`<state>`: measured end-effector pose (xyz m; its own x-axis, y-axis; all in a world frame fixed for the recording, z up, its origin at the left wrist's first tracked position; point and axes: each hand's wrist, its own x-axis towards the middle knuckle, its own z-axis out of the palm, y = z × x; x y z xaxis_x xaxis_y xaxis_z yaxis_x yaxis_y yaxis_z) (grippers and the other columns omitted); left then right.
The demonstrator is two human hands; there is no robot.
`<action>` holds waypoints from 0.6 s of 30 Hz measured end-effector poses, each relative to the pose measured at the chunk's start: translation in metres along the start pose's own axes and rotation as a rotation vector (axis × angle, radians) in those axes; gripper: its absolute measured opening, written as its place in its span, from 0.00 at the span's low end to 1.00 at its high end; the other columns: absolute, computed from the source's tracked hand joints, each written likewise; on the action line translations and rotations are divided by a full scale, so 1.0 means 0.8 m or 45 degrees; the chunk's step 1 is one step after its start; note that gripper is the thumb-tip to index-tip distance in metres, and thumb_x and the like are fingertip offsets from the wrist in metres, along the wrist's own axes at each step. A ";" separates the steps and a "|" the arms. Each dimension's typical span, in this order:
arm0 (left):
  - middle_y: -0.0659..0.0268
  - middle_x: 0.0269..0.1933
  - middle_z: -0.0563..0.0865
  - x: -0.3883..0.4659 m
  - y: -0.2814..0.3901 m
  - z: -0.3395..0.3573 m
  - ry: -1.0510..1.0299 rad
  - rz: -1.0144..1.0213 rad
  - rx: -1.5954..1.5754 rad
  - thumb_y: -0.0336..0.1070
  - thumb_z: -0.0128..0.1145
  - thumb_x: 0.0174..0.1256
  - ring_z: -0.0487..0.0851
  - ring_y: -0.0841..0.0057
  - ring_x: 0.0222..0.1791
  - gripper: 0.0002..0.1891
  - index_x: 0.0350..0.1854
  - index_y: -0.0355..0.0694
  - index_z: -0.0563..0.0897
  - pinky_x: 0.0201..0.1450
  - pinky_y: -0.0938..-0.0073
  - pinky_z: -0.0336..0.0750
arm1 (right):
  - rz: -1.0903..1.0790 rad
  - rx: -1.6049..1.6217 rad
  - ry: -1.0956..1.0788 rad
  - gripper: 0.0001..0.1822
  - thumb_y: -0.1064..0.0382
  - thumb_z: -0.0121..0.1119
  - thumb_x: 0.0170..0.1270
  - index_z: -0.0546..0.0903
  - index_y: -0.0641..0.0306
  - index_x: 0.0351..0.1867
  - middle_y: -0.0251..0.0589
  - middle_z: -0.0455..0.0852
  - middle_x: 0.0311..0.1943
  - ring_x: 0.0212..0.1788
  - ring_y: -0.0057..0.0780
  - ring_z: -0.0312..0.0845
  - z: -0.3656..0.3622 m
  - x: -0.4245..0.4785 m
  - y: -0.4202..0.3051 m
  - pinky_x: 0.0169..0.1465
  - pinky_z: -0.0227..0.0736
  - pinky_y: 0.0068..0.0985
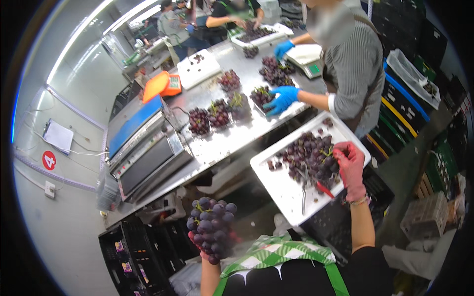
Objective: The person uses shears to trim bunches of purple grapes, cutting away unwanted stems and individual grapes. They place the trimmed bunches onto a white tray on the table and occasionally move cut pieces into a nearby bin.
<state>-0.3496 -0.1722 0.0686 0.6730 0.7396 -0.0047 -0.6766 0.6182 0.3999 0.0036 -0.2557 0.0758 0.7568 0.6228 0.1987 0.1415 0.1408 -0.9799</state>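
My left hand (203, 248), in a red glove, holds up a bunch of dark purple grapes (213, 225) before my apron. The bunch hides most of its fingers; I cannot tell whether a clear container is around it. At the right, my right hand (350, 166), also red-gloved, pinches the green stem (327, 152) of a bunch over the white tray (272, 192). More dark grapes (307, 151) and several loose berries lie in this tray. Snips (325, 189) with a red handle rest partly over the grapes, apart from my hand.
Across the steel table (214, 148), a co-worker's blue-gloved hand (283, 100) touches a grape punnet (261, 97). Filled punnets (218, 113), a wrapping machine (148, 159), an orange scale (172, 85) and a white scale (307, 59) stand there. Black crates (127, 255) are stacked lower left.
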 end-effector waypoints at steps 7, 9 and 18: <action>0.61 0.58 0.67 0.108 0.011 -0.005 -0.128 -0.236 -0.076 0.57 0.61 0.52 0.70 0.63 0.54 0.37 0.61 0.46 0.62 0.56 0.57 0.70 | 0.355 0.164 0.297 0.07 0.79 0.52 0.58 0.79 0.67 0.35 0.30 0.77 0.24 0.23 0.14 0.67 0.014 0.056 0.131 0.26 0.62 0.14; 0.61 0.58 0.67 0.134 0.017 -0.013 -0.165 -0.318 -0.112 0.57 0.62 0.50 0.70 0.64 0.54 0.38 0.61 0.47 0.61 0.55 0.57 0.71 | 0.259 0.184 0.453 0.06 0.78 0.52 0.59 0.79 0.66 0.33 0.30 0.76 0.22 0.20 0.14 0.66 0.007 0.053 0.173 0.24 0.61 0.14; 0.57 0.52 0.75 0.247 0.095 -0.073 -0.237 -0.878 -0.390 0.59 0.39 0.66 0.73 0.60 0.53 0.25 0.55 0.45 0.69 0.57 0.49 0.68 | 0.730 -0.550 0.337 0.37 0.51 0.63 0.55 0.62 0.68 0.62 0.44 0.74 0.45 0.47 0.33 0.71 0.007 -0.048 0.138 0.48 0.69 0.29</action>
<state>-0.2855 0.0362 0.0445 0.9926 0.1210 0.0045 -0.1209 0.9884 0.0915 -0.0131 -0.2597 -0.0395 0.9070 0.2948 -0.3007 -0.1237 -0.4960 -0.8595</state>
